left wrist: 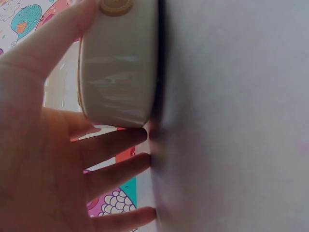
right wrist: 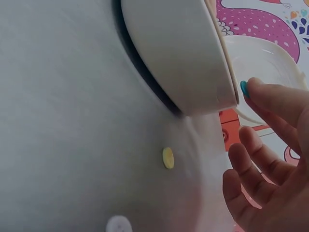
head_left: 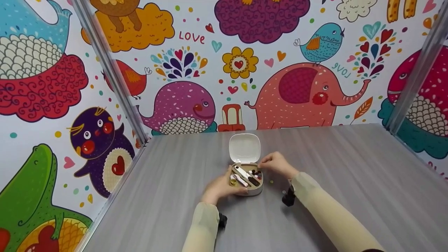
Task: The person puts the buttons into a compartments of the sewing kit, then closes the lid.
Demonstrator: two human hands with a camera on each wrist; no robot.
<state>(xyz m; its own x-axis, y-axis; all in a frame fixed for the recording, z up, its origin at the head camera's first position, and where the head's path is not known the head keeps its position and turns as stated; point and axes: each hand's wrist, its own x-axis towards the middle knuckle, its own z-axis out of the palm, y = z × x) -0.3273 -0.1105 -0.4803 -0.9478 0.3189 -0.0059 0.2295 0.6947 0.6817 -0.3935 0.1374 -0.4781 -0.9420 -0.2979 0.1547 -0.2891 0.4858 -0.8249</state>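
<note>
A white sewing box (head_left: 254, 191) stands on the table with its lid (head_left: 244, 147) raised at the back. My left hand (head_left: 219, 187) holds its left side, thumb along the front near a tan button (left wrist: 116, 5) and fingers spread at the side. Between right thumb and forefinger is a small teal button (right wrist: 245, 89), pinched by my right hand (head_left: 278, 164) at the box's right rear rim. Inside the box lie a long white-and-black tool (head_left: 241, 171), a pale slim item (head_left: 240, 180), a gold-coloured piece (head_left: 233, 182) and several small dark pieces (head_left: 257, 173).
On the grey table (head_left: 168, 210), right of the box, lie a yellow button (right wrist: 168, 158) and a white button (right wrist: 119, 224). Cartoon-printed panels (head_left: 241, 91) with metal posts (head_left: 416, 87) border the table. Each wrist carries a black device (head_left: 288, 197).
</note>
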